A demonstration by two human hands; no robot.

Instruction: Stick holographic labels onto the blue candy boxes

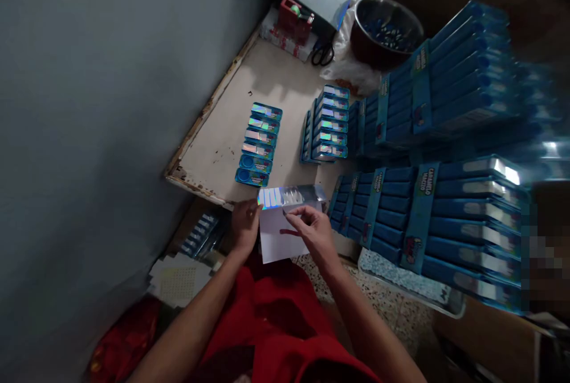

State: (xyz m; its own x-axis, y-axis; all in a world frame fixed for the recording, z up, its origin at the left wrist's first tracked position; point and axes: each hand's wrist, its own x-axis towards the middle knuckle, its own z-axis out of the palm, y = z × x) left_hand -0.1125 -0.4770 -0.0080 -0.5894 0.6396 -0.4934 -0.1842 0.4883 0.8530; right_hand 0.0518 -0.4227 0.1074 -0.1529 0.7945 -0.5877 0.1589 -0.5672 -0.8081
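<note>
My left hand (246, 225) grips the left edge of a white sheet (278, 237) in front of my lap. Along the sheet's top runs a band of shiny silver labels (269, 198). My right hand (312, 228) is over the sheet's right part, thumb and fingers pinched near the labels; anything between the fingertips is too small to make out. On the table beyond lies a row of small blue boxes (260, 136). The farther ones carry shiny strips, while the nearest two (252, 177) show a bare blue round patch.
Banded stacks of blue boxes (425, 217) fill the right side, with a smaller stack (330, 122) mid-table. At the back are a red tape dispenser (295, 19), black scissors (323, 54) and a metal bowl (387, 27). A grey wall (102, 74) borders the left.
</note>
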